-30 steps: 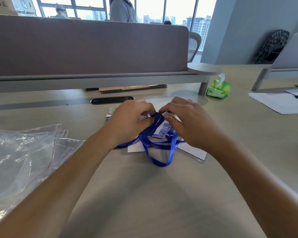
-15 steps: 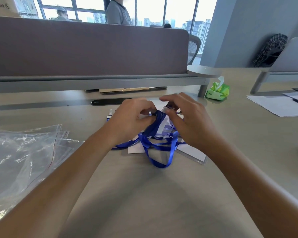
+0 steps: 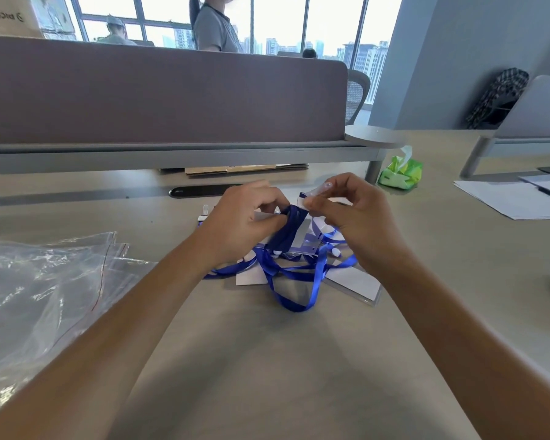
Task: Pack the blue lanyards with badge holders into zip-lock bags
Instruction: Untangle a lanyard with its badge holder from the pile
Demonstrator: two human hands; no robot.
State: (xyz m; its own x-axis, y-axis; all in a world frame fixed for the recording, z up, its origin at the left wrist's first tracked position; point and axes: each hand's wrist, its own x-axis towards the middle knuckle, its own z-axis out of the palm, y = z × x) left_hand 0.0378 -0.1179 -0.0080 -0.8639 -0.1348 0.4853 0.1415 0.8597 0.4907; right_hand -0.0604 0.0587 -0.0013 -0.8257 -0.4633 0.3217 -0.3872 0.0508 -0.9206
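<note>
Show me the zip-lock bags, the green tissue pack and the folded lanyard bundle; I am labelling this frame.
zip-lock bags point(image 3: 45, 287), head view, crinkled middle of the pile.
green tissue pack point(image 3: 400, 173), head view, its front face.
folded lanyard bundle point(image 3: 288, 231), head view, dark blue folds.

Lanyards point(image 3: 294, 271) lie mid-table point(image 3: 267, 360), on badge holders point(image 3: 353, 281). Bags point(image 3: 45, 281) lie left of the lanyards, papers point(image 3: 508, 198) far right, tissue pack point(image 3: 400, 173) behind-right, divider point(image 3: 162, 93) behind.

Bare table point(image 3: 267, 360) nearside; zip-lock bags point(image 3: 45, 290) left, divider point(image 3: 162, 93) behind
</note>
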